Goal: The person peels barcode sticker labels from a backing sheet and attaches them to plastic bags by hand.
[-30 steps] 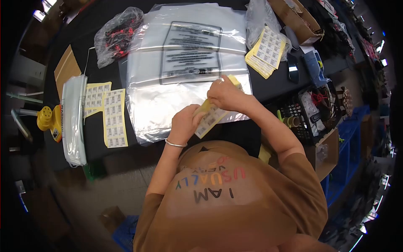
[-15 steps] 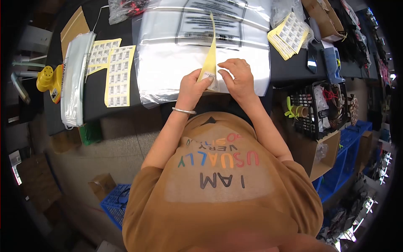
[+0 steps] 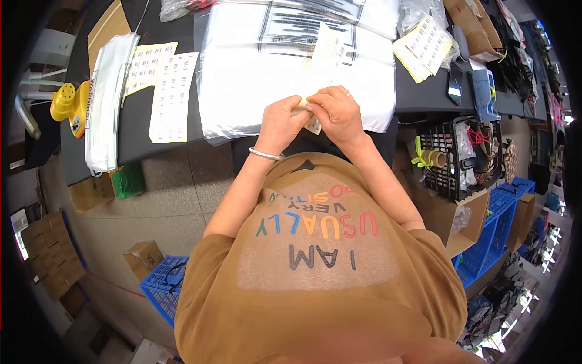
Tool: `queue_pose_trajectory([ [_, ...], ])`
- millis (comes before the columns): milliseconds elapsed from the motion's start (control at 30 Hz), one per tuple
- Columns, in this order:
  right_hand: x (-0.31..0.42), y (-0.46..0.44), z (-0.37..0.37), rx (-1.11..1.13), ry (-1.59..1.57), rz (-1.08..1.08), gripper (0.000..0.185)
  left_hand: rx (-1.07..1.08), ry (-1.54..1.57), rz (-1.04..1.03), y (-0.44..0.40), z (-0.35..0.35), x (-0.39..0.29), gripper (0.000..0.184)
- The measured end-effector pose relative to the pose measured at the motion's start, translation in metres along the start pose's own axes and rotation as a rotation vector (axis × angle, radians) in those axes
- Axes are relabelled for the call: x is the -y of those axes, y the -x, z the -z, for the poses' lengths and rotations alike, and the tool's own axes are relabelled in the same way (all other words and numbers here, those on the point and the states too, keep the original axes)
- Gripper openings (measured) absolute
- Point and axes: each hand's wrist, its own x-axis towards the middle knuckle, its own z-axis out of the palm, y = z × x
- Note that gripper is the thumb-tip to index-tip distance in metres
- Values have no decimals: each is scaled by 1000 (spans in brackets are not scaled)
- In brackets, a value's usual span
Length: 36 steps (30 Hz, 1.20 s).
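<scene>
Because precise fingertip work seems to need steadying, I see, head view: left hand [image 3: 282, 124] pinching label sheet [image 3: 325, 51] near its lower end | right hand [image 3: 341, 115] pinched narrow beside it, can't tell on what | sheet above plastic bags [image 3: 242, 91], likely backing | wrists close, forearms slanting inward, elbows wide

Dark, flat phone [image 3: 454, 83] on the black worktop [image 3: 418, 100]!
It's just beside a blue plastic object [image 3: 483, 91]; on the grey floor [image 3: 173, 224], a brown cardboard box [image 3: 144, 259] sits by a blue plastic crate [image 3: 153, 284].
</scene>
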Motion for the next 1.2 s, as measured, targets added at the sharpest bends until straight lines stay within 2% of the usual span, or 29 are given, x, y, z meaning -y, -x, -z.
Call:
queue_pose_trajectory([
  [33,1,-1,0,0,1,-1,11,1,1,0,1,2,-4,22],
  [100,2,-2,0,37,-12,-32,9,-16,-189,-51,2,3,-10,21],
  [200,2,-1,1,60,-32,-68,10,-54,-211,-128,2,0,-5,18],
  [333,3,1,3,90,-27,-77,9,-35,-195,-100,4,-2,-7,15],
  [500,6,0,7,113,-117,-161,8,-13,-332,-165,3,0,-7,14],
  [667,4,2,9,132,-118,-167,9,13,-280,-148,3,-1,-5,15],
  [733,6,2,7,72,-87,-116,9,-40,-260,-234,3,-2,-5,14],
  [867,7,4,3,-41,-56,-15,11,-35,-243,-202,3,-1,-7,14],
  [1067,8,5,2,-33,15,28,14,-86,-190,-180,3,-3,-5,15],
  [1133,8,4,3,-13,8,10,14,-16,-195,-59,5,-1,-10,17],
  [1200,8,4,4,10,-2,-10,13,-17,-200,-87,4,-2,-5,19],
])
